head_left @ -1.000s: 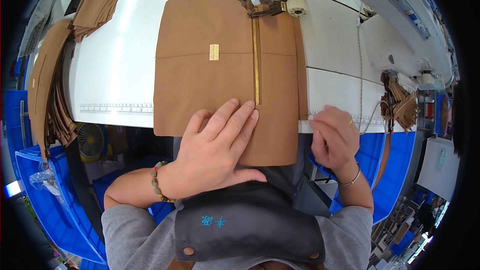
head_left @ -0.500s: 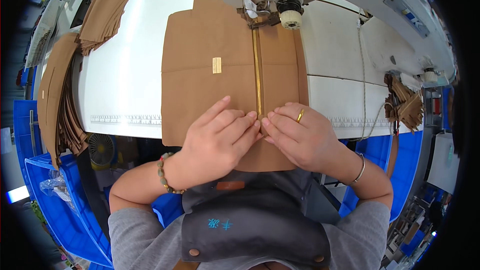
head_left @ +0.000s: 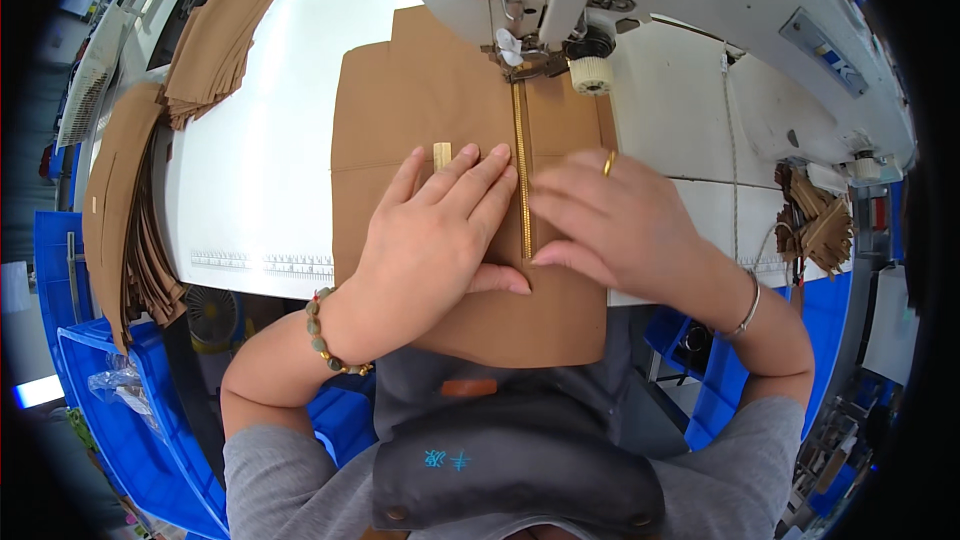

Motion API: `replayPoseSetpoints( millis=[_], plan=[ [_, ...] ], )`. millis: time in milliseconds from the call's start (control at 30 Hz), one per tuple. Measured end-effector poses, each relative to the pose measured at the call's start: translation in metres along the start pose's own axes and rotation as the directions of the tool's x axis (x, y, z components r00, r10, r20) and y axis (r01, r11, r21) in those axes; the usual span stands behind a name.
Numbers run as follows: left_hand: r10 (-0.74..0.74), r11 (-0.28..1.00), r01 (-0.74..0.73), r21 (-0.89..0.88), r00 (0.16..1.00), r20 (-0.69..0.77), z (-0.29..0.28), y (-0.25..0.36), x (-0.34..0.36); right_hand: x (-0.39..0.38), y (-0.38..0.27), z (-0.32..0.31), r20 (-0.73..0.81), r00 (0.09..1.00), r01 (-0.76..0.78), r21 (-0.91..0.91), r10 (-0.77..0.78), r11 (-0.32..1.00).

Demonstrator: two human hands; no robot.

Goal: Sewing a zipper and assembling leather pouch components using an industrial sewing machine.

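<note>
A brown panel (head_left: 400,100) of fabric or leather lies on the white table, its near end hanging over the front edge above my apron. A gold zipper (head_left: 524,175) runs lengthwise down it, the far end under the sewing machine's presser foot (head_left: 527,68). My left hand (head_left: 425,250) rests flat on the panel left of the zipper, fingers stretched out and thumb apart. Its fingertips partly cover a small gold tag (head_left: 442,152). Right of the zipper, my right hand (head_left: 625,220) is over the panel, fingers extended and slightly blurred, thumb near the zipper's near end.
The sewing machine (head_left: 690,0) with its white knob (head_left: 590,76) stands at the far side and right. Stacked brown pieces (head_left: 220,45) and a draped pile (head_left: 120,200) sit at left. More brown scraps (head_left: 815,220) hang at right. Blue bins (head_left: 130,410) stand below the table.
Both hands have left the pinch at the zipper's near end and spread open, with their fingers farther up the panel. The fold there now lies flatter.
</note>
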State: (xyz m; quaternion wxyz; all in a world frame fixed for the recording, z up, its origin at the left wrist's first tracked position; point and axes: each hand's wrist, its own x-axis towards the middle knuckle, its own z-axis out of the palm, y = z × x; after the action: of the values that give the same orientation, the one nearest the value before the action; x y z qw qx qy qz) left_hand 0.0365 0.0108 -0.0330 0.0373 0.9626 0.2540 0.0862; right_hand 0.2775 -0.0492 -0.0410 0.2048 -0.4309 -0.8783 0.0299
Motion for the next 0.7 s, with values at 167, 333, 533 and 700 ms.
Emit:
replayPoseSetpoints(
  millis=[167,333,533,700],
  plan=[
    [0.001,1.0,-0.001,0.004,1.0,0.0,-0.001,0.0,0.0,0.012,0.021,0.013,-0.044,0.999,0.018,-0.078,-0.022,0.997],
    [-0.007,1.0,0.007,-0.012,1.0,-0.001,-0.002,-0.001,0.0,0.013,0.022,0.012,-0.018,0.999,0.037,-0.108,-0.039,0.993],
    [-0.021,0.999,0.021,-0.03,1.0,-0.003,-0.003,-0.002,0.001,0.011,0.022,0.014,-0.012,0.999,0.045,-0.117,-0.047,0.992],
    [0.008,1.0,-0.009,0.015,1.0,0.01,-0.004,-0.003,0.002,0.012,0.02,0.012,0.013,0.999,0.045,-0.144,-0.044,0.989]
  ],
)
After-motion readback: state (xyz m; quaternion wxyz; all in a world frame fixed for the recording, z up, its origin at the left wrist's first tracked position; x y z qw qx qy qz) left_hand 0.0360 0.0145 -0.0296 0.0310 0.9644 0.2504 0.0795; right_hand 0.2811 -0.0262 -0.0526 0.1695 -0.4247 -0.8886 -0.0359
